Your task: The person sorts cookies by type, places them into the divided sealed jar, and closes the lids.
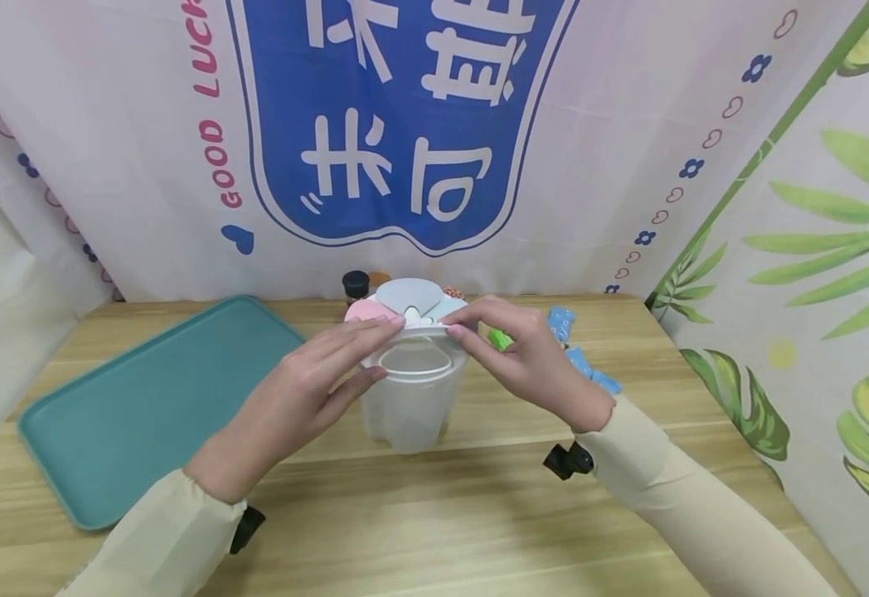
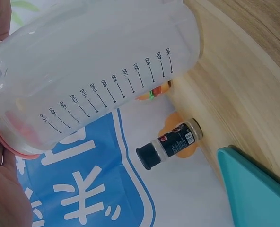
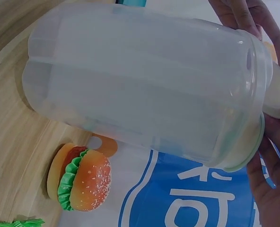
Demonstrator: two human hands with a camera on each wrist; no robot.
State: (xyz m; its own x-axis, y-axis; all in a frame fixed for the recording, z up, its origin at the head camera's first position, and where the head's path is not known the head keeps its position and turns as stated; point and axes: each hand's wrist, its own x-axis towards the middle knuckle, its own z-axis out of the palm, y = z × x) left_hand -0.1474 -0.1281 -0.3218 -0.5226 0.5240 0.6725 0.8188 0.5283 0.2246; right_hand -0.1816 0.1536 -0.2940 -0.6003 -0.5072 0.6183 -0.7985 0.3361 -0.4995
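Observation:
A tall translucent plastic storage jar stands upright on the table, a printed measuring scale on its side. Its lid has pink, white and pale blue flaps; the near flap is tilted up from the lid. My left hand reaches in with fingers mostly straight, fingertips touching the raised flap's edge and the thumb by the rim. With thumb and forefinger my right hand pinches the flap's right end. What the jar contains cannot be made out.
On the left lies a teal tray. Behind the jar are a black-capped seasoning bottle and a toy burger. Blue packets and a green-wrapped item lie to the right. A printed cloth hangs behind the table.

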